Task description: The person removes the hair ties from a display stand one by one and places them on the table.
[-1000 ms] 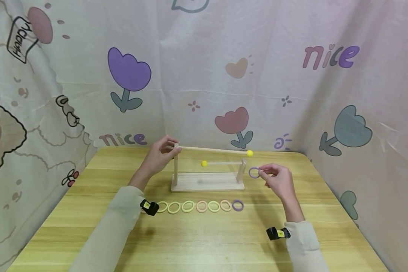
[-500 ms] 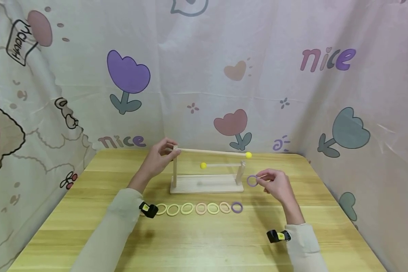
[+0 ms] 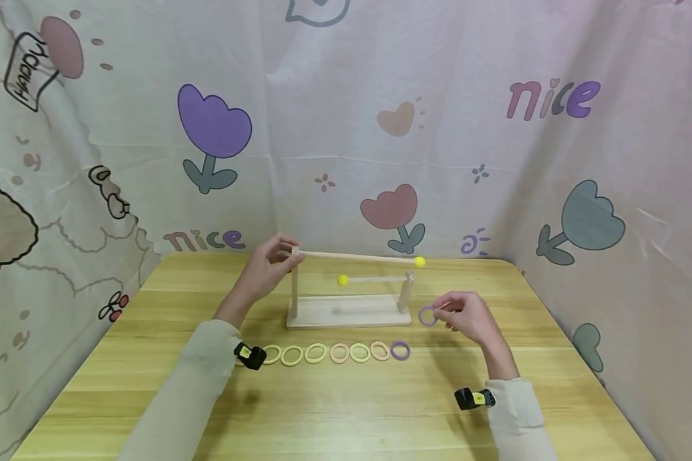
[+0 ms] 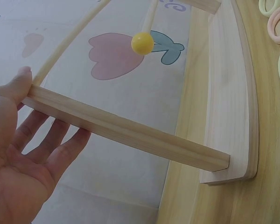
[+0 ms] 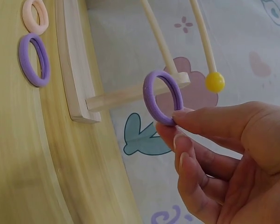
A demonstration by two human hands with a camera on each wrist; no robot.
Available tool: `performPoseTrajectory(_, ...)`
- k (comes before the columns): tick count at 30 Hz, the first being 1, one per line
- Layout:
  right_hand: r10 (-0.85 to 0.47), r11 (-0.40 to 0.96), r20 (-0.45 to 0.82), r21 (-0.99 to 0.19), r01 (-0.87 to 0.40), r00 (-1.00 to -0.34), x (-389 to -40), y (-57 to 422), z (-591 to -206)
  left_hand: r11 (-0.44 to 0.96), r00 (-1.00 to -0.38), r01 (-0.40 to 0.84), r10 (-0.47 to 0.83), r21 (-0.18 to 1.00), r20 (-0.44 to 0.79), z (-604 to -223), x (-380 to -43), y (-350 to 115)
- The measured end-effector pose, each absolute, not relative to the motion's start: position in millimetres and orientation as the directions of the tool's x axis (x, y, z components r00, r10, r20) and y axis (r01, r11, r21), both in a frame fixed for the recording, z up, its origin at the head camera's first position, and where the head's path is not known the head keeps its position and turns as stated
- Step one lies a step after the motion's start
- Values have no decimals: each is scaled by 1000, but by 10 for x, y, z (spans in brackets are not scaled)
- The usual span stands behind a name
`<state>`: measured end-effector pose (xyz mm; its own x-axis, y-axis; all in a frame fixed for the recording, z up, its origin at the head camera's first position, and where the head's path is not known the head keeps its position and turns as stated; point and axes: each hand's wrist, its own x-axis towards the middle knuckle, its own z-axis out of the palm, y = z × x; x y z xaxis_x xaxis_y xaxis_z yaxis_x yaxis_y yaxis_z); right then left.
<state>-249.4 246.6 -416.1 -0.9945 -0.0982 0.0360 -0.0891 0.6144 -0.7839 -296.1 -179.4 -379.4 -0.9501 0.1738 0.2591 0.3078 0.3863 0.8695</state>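
A pale wooden stand (image 3: 348, 312) has two posts, each bearing a rod tipped with a yellow ball. My left hand (image 3: 265, 269) holds the top of the taller left post (image 4: 126, 123), thumb on one side and fingers on the other. Between thumb and fingertips, my right hand (image 3: 466, 316) pinches a purple hair tie (image 5: 149, 95). This ring is held up just right of the shorter post (image 3: 406, 294), apart from it. In the right wrist view the ring overlaps that post, and its loop faces the stand.
In front of the stand lies a row of several hair ties, among them a yellow one (image 3: 291, 365), a pink one (image 3: 339, 362) and another purple one (image 3: 400, 359). The leftmost is partly covered by the left wrist camera (image 3: 250, 356). A printed cloth (image 3: 323, 115) hangs behind the table (image 3: 346, 416).
My right hand has lowered the purple hair tie beside the shorter post. The left hand keeps its hold on the taller post, and the row of hair ties is unchanged.
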Motion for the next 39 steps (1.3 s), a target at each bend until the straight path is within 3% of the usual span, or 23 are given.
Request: performPoseTrajectory(39,-184,646,-54,-759,-80,-981,-2563,2379,-4443,384,-942,334,180,861,284,-3803,-2976,-1791)
